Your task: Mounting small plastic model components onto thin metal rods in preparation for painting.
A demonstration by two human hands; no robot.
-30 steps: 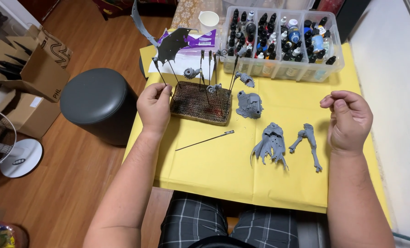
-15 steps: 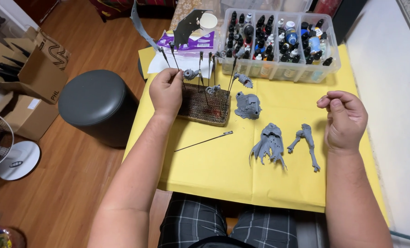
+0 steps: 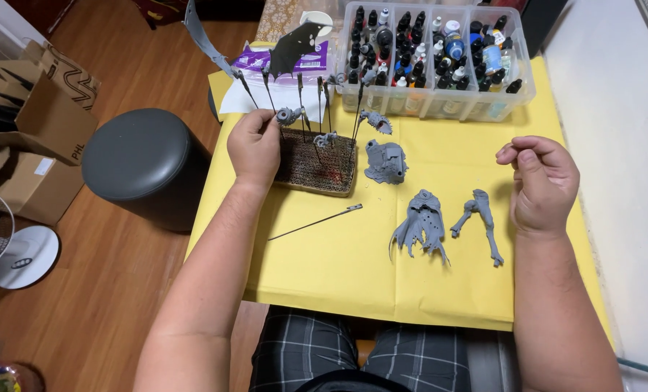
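While the yellow cloth (image 3: 338, 268) covers most of the table, the paint bin (image 3: 440, 65) crowds its far edge and a black stool (image 3: 146, 167) stands close on the left. On the cork block (image 3: 317, 163), sticks hold grey parts upright. Left hand (image 3: 255, 149) pinches one stick (image 3: 272, 101) at the block's left end; a careless tug could topple its neighbours. Right hand (image 3: 542, 185) hovers loosely curled, empty, with open cloth below. A loose stick (image 3: 315, 222) lies mid-cloth.
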